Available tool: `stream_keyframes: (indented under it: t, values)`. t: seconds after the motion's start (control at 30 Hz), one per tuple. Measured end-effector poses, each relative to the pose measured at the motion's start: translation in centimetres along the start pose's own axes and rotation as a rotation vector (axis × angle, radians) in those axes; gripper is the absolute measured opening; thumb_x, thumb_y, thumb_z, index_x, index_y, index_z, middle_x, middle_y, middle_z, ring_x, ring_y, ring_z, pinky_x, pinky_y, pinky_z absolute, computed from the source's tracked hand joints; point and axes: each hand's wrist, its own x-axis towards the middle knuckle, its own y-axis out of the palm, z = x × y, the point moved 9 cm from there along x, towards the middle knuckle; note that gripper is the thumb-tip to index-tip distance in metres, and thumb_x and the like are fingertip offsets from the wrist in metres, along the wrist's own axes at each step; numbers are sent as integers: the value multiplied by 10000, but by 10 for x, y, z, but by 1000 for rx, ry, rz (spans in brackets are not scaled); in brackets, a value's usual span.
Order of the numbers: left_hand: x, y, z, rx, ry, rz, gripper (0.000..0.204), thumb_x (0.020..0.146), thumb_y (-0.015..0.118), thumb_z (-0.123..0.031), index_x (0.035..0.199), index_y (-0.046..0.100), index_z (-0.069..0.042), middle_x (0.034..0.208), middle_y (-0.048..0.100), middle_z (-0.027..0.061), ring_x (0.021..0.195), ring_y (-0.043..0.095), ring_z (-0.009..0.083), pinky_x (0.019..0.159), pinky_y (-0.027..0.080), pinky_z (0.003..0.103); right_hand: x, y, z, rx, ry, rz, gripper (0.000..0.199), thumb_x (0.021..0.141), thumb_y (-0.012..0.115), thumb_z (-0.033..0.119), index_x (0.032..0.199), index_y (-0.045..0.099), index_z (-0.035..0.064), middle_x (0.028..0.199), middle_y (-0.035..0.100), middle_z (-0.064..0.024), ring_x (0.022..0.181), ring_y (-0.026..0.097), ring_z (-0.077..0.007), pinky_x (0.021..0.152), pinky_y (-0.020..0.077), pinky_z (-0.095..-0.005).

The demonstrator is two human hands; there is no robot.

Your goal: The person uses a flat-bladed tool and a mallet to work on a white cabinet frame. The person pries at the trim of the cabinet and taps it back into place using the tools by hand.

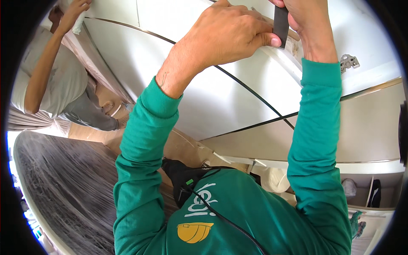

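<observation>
Both my hands are raised at the top of the view, in front of white cabinet panels (178, 85). A dark flat strip (281, 26) stands nearly upright between them. My left hand (227, 36) grips its lower left edge, with the thumb pressed near the bottom end. The fingers of my right hand (307, 19) are closed round its upper part, partly cut off by the frame's edge. Behind the hands a whitish ledge (278, 59) and a tan bar are partly covered. To the right of my right wrist a metal hinge (349, 62) is fixed to a white panel.
At the left a person (55, 72) in a light shirt holds a white cloth (79, 22). A big dark surface under wrinkled clear film (63, 187) curves across the lower left. Open shelf compartments (361, 189) with small items are at the lower right.
</observation>
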Motion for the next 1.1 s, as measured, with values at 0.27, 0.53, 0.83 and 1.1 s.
stream_keyframes:
  t: [0.27, 0.53, 0.83, 1.1]
  values:
    - [-10, 7, 6, 134, -37, -148, 383, 1031, 558, -453, 978, 810, -170, 929, 750, 23, 938, 704, 250, 884, 493, 432, 10, 1, -15, 4, 26, 55, 335, 1061, 598, 363, 1168, 568, 48, 643, 497, 55, 451, 429, -23, 385, 375, -191]
    - [-9, 5, 3, 153, -58, -97, 357, 1042, 542, -433, 1035, 805, -190, 1005, 749, 11, 996, 698, 237, 868, 490, 424, -1, -5, 0, -1, -18, -50, 348, 1063, 595, 363, 1189, 565, 40, 652, 499, 52, 441, 423, -24, 364, 359, -191]
    - [-8, 7, 2, 79, -39, -90, 396, 1026, 577, -446, 1018, 777, -105, 1120, 743, 58, 1090, 669, 266, 892, 465, 437, 1, -13, -3, -50, 36, -92, 325, 1080, 566, 367, 1143, 561, 49, 624, 485, 59, 418, 410, -21, 345, 340, -190]
    - [-6, 10, 7, 72, -49, -18, 399, 1002, 607, -455, 899, 782, -111, 958, 728, 30, 989, 661, 243, 860, 455, 418, 6, 11, -14, -127, 155, 59, 286, 1081, 559, 320, 1099, 580, 35, 715, 478, 44, 568, 439, -41, 481, 385, -215]
